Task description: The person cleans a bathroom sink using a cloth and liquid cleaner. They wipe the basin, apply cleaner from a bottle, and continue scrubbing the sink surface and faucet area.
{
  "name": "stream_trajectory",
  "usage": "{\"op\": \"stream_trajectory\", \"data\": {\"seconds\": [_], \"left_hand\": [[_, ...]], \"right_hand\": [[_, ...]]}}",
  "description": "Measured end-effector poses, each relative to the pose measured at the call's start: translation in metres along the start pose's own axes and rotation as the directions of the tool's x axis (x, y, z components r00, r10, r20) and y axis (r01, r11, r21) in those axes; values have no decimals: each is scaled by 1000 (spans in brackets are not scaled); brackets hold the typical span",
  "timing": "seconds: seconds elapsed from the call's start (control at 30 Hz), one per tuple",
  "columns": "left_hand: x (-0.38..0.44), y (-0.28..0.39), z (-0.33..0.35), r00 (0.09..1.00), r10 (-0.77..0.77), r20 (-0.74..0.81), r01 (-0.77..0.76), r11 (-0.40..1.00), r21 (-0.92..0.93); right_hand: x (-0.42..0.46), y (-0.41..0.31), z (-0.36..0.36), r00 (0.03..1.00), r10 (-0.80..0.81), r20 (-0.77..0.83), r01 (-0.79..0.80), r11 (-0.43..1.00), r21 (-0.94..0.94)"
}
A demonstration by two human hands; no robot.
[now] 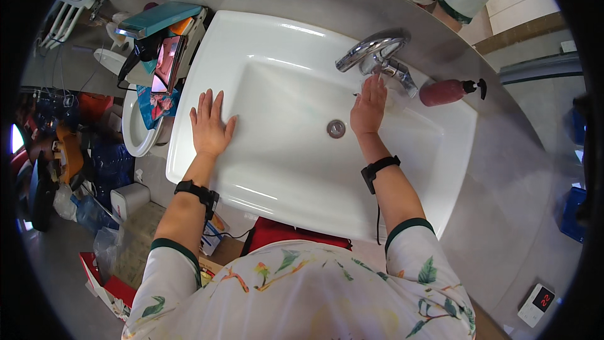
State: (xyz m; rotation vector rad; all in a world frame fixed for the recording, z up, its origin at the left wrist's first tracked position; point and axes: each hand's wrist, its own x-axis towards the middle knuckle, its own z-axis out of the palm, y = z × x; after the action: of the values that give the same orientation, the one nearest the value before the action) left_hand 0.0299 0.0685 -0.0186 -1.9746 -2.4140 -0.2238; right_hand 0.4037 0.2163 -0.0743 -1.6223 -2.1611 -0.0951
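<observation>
My left hand (208, 125) rests palm down on the left rim of the white ceramic sink (273, 198), fingers apart and holding nothing. At the back right of the basin, my right hand (370, 104) is beneath the chrome faucet (373, 49), its fingers close together around or against something clear that I cannot make out, perhaps water. The metal drain (336, 129) lies left of my right wrist. A pink pump bottle (443, 92) lies near the sink's back right corner, right of the faucet lever.
Left of the sink are a teal box (160, 19), a phone (168, 64), a blue packet (155, 104) and a white toilet (137, 127). Large blue water bottles (111, 160) and cartons crowd the far left. A mirror stands behind the sink.
</observation>
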Motion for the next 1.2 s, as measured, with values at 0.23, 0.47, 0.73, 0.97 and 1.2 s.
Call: {"op": "stream_trajectory", "data": {"seconds": [0.23,0.47,0.73,0.97,1.2], "left_hand": [[1,-1,0,1000,-9,1,9,1000,-5],[2,1,-3,999,-37,22,38,999,-34],[1,-1,-2,999,-34,17,35,998,-48],[5,1,-2,998,-33,55,38,995,-96],[2,-5,-4,997,-42,60,49,993,-112]], "right_hand": [[3,27,-28,957,-237,167,235,971,34],[10,-49,-7,956,-239,171,198,953,228],[91,-123,42,1000,16,-7,-16,999,-46],[99,-237,77,838,-523,156,453,826,336],[89,-108,27,927,-344,151,346,938,14]]}}
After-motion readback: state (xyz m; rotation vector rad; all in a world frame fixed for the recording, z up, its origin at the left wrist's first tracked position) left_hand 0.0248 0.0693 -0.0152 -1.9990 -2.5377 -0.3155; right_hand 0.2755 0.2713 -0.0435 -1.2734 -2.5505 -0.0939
